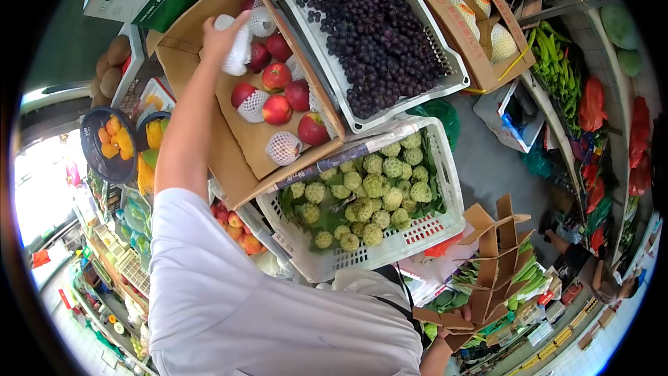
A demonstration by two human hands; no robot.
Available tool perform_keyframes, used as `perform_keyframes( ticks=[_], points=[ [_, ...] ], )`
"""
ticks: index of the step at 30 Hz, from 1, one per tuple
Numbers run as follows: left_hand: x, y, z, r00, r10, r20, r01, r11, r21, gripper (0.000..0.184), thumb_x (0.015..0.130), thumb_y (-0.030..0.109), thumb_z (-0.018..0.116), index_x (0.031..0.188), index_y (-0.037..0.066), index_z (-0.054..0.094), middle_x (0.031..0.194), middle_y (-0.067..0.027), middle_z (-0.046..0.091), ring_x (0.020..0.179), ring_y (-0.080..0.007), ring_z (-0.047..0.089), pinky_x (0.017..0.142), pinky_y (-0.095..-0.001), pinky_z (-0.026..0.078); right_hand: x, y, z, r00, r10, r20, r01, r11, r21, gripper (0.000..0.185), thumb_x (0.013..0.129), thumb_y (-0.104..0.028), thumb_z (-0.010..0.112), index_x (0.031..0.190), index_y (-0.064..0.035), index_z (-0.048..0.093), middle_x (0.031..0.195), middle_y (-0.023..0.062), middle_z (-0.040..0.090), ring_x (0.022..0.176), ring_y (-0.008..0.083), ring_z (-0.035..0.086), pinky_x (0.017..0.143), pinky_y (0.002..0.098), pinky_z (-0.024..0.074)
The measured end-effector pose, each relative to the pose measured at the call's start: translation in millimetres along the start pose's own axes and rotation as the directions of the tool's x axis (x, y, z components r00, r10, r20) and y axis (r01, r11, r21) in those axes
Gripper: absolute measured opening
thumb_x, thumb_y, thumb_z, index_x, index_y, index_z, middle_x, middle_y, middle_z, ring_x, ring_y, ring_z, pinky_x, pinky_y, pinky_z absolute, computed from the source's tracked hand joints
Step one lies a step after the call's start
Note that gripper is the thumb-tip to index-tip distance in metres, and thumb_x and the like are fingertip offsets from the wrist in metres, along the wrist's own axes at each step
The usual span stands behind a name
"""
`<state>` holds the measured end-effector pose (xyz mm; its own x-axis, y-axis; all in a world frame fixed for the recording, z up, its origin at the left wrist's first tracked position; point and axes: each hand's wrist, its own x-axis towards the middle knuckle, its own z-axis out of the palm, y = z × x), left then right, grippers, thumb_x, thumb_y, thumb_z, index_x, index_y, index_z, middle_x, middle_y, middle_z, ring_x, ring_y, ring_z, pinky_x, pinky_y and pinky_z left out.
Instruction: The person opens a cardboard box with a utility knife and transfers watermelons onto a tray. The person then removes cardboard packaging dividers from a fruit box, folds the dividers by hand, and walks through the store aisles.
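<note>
Over the open cardboard box (268,157), my left hand (226,36) grips white foam netting (239,49) at the box's upper left. Red apples (277,76) lie in the box, some of them wrapped in white foam nets. At the lower right, my right hand (452,324) holds a brown cardboard divider (495,264) by its lower end; the fingers show only in part. A white crate (456,188) of green custard apples (376,184) stands between the two hands, in front of my body.
A white crate (341,108) of dark grapes (383,35) stands beyond the apples. Right of it is a carton (463,45) with netted fruit. Green peppers (557,69) lie on the right shelf. Baskets of yellow fruit (117,138) stand left. A person (595,271) is at the far right.
</note>
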<state>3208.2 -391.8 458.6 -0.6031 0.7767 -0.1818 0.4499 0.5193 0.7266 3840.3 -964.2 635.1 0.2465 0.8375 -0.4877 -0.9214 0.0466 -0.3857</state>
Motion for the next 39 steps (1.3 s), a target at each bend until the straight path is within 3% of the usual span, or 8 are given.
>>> perform_keyframes(
  ticks=[7, 9, 14, 18, 22, 25, 33, 39],
  points=[
    [31, -49, 56, 0.968, -0.068, 0.243, 0.035, 0.99, 0.137, 0.115, 0.07, 0.073, 0.073, 0.145, -0.009, 0.042, 0.146, -0.027, 0.048, 0.133, -0.0341, 0.051, 0.109, -0.0374, 0.041, 2, 11, 2, 0.998, -0.037, -0.048, 0.036, 0.999, -0.037, 0.072, 0.101, -0.038, 0.047, 0.161, -0.0146, 0.015, 0.088, 0.0021, 0.051, 0.058, 0.0113, 0.038, 0.052, 0.0317, 0.0358],
    [50, -79, 60, 0.958, 0.004, 0.288, -0.103, 0.938, 0.332, 0.067, 0.085, 0.049, 0.07, 0.127, -0.003, 0.064, 0.1, -0.0167, 0.073, 0.086, -0.0223, 0.07, 0.076, -0.0338, 0.055, 4, 12, 1, 0.999, -0.019, -0.047, 0.018, 1.0, -0.018, 0.059, 0.101, -0.039, 0.047, 0.153, -0.0126, 0.033, 0.087, 0.0022, 0.05, 0.059, 0.0109, 0.038, 0.051, 0.031, 0.0351],
    [-23, -30, 20, 0.912, 0.076, 0.402, -0.107, 0.993, 0.054, 0.042, 0.086, 0.033, 0.071, 0.11, -0.001, 0.072, 0.084, -0.0112, 0.073, 0.067, -0.0185, 0.068, 0.062, -0.0351, 0.053, 4, 12, -28, 0.999, 0.015, 0.04, -0.016, 0.999, 0.034, 0.028, 0.102, -0.039, 0.046, 0.111, -0.0137, 0.053, 0.086, 0.0018, 0.049, 0.058, 0.0108, 0.038, 0.052, 0.0317, 0.0368],
    [-55, -40, 26, 0.857, 0.296, 0.422, -0.376, 0.919, 0.118, 0.034, 0.085, 0.027, 0.07, 0.104, 0.0, 0.073, 0.08, -0.0113, 0.072, 0.069, -0.0171, 0.066, 0.064, -0.0355, 0.052, 14, 13, -12, 0.972, 0.008, 0.234, -0.017, 0.999, 0.033, 0.044, 0.104, -0.042, 0.043, 0.129, -0.0076, 0.051, 0.096, 0.0061, 0.057, 0.066, 0.0197, 0.057, 0.061, 0.0382, 0.0571],
    [-136, 2, -5, 0.902, 0.085, 0.424, 0.005, 0.978, -0.206, 0.025, 0.093, 0.021, 0.063, 0.105, 0.001, 0.073, 0.084, -0.0045, 0.071, 0.065, -0.012, 0.063, 0.059, -0.0307, 0.05, 22, 2, 9, 0.969, -0.034, 0.243, 0.041, 0.999, -0.026, 0.046, 0.102, -0.041, 0.047, 0.132, -0.0057, 0.051, 0.103, 0.007, 0.058, 0.077, 0.02, 0.059, 0.069, 0.0374, 0.0569],
    [-203, 42, -26, 0.752, 0.164, 0.638, 0.324, 0.751, -0.575, 0.022, 0.096, 0.013, 0.06, 0.11, -0.001, 0.069, 0.092, -0.0071, 0.073, 0.072, -0.0145, 0.068, 0.065, -0.0289, 0.055, 26, -7, 36, 0.962, -0.05, 0.267, 0.074, 0.994, -0.081, 0.048, 0.101, -0.04, 0.05, 0.133, -0.0042, 0.051, 0.109, 0.0077, 0.06, 0.084, 0.0203, 0.06, 0.074, 0.0367, 0.0568],
    [-400, 89, 48, 0.605, 0.201, 0.771, 0.319, 0.826, -0.466, 0.023, 0.092, 0.011, 0.067, 0.112, -0.001, 0.067, 0.098, -0.0061, 0.072, 0.081, -0.0104, 0.065, 0.072, -0.0258, 0.053, 23, -21, 117, 0.99, 0.084, 0.116, -0.036, 0.93, -0.366, 0.056, 0.098, -0.038, 0.058, 0.138, -0.0004, 0.051, 0.123, 0.0095, 0.063, 0.105, 0.0209, 0.064, 0.089, 0.035, 0.0566],
    [-559, 146, 67, 0.145, 0.477, 0.867, 0.204, 0.843, -0.498, 0.024, 0.094, 0.008, 0.061, 0.117, 0.001, 0.064, 0.097, -0.0016, 0.069, 0.078, -0.0065, 0.06, 0.068, -0.0229, 0.048, 37, -21, 87, 0.954, 0.264, -0.14, -0.249, 0.448, -0.859, 0.049, 0.095, -0.028, 0.066, 0.135, -0.0014, 0.057, 0.122, 0.006, 0.065, 0.111, 0.015, 0.061, 0.099, 0.0307, 0.0479]
  ],
)
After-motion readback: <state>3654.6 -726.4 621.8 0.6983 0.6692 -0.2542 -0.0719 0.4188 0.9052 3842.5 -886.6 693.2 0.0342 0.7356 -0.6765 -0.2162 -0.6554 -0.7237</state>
